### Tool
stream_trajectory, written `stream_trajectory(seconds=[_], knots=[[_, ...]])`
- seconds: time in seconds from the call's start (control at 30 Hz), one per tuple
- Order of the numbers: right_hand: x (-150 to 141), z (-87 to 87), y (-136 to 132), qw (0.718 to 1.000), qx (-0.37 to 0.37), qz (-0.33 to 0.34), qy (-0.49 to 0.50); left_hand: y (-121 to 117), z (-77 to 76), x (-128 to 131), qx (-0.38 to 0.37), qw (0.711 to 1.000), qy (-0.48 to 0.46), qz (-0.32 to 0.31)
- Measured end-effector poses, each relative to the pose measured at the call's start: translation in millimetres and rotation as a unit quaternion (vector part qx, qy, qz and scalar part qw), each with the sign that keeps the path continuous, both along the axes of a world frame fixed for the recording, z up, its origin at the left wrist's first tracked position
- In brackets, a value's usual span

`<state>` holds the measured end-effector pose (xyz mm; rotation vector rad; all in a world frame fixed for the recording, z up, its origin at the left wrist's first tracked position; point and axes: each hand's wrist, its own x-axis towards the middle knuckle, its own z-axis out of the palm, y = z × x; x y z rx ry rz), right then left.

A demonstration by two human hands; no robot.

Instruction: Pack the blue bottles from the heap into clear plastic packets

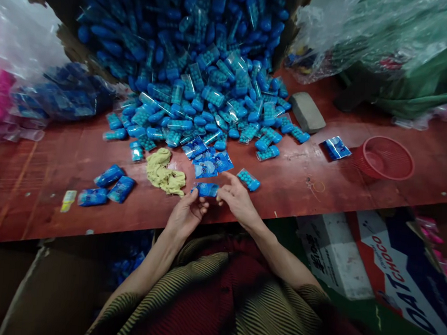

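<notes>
Blue pack (206,189): small, glossy, printed, roughly oblong; between my two hands, near the table's front edge.
Left hand (186,214): thumb pressed on the left end of the pack, the other fingers curled close beneath it.
Right hand (238,197): index finger stretched out towards the sleeves, the thumb and other fingertips bunched at the pack's right end; whether they pinch it I cannot tell.
Sleeves (207,163): flat, shiny blue film, overlapping, just beyond my fingers.
Bottle (249,180): clear plastic over blue beads, lying beside my right hand.
Heap (214,99): many such bottles, spilling towards me from the far edge.
Yellow lump (165,173): matt, crumpled, left of the sleeves.
Wrapped packs (108,183): three, rounded and glossy, further left.
Block (307,112): grey, rough-looking, right of the heap.
Basket (384,158): round red mesh, towards the right.
Table (284,193): red, smooth, scuffed.
</notes>
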<state>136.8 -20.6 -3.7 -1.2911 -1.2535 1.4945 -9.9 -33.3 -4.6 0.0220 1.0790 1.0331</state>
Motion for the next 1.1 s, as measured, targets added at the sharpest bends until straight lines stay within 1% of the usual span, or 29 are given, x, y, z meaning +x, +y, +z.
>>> stream_trajectory(seconds=[0.03,0.07,0.1,0.13,0.17,0.2,0.23,0.27,0.3,0.33,0.37,0.4,0.47,0.5,0.53,0.6,0.67,0.8,1.0,1.1], knots=[[7.2,2.6,0.6,0.994,0.057,-0.029,-0.088,0.4,1.1,0.2,-0.019,1.000,-0.007,0.011],[15.4,4.3,1.1,0.972,0.111,-0.057,-0.198,0.8,2.3,0.7,-0.034,0.999,-0.012,0.021],[23.8,4.5,1.7,0.934,0.149,-0.078,-0.315,1.2,3.3,1.4,-0.044,0.999,-0.014,0.029],[31.9,3.1,2.3,0.889,0.165,-0.081,-0.419,1.5,4.0,2.2,-0.052,0.998,-0.015,0.034],[39.1,0.1,2.8,0.849,0.167,-0.066,-0.497,1.7,4.3,3.0,-0.056,0.998,-0.015,0.037],[45.0,-4.2,3.2,0.818,0.163,-0.045,-0.549,1.9,4.1,3.8,-0.057,0.997,-0.016,0.039],[49.4,-9.2,3.4,0.801,0.156,-0.024,-0.578,2.0,3.3,4.4,-0.057,0.997,-0.017,0.040],[52.5,-14.2,3.5,0.795,0.152,-0.008,-0.588,1.9,2.0,4.9,-0.055,0.998,-0.018,0.040],[54.4,-18.4,3.5,0.799,0.154,-0.004,-0.581,1.7,0.4,5.1,-0.052,0.998,-0.019,0.040],[55.6,-21.1,3.2,0.814,0.161,-0.008,-0.559,1.5,-1.4,5.2,-0.048,0.998,-0.018,0.038],[56.2,-21.9,2.7,0.837,0.169,-0.015,-0.520,1.2,-3.3,5.2,-0.043,0.998,-0.016,0.036],[56.5,-20.3,2.0,0.868,0.176,-0.017,-0.464,0.9,-5.0,5.1,-0.038,0.999,-0.012,0.033],[56.3,-11.2,-0.5,0.930,0.181,0.011,-0.321,0.2,-7.7,4.9,-0.029,0.999,-0.005,0.029],[55.9,-4.8,-2.0,0.950,0.178,0.038,-0.253,-0.2,-8.4,4.9,-0.025,0.999,-0.002,0.028],[55.2,1.8,-3.5,0.962,0.173,0.067,-0.202,-0.6,-8.9,4.9,-0.022,0.999,-0.001,0.028],[53.1,12.6,-5.8,0.967,0.172,0.101,-0.159,-1.7,-9.0,4.9,-0.015,1.000,0.000,0.027],[50.5,17.6,-6.5,0.965,0.178,0.102,-0.163,-2.9,-8.7,4.7,-0.004,1.000,-0.001,0.020],[45.7,15.5,-6.2,0.953,0.209,0.099,-0.194,-5.0,-9.1,4.0,0.022,1.000,-0.006,0.000],[41.7,14.1,-9.3,0.922,0.272,0.092,-0.261,-5.4,-11.5,2.6,0.068,0.998,-0.006,-0.011],[40.7,14.0,-10.8,0.918,0.279,0.090,-0.267,-5.4,-12.4,1.1,0.088,0.996,-0.013,-0.014]])
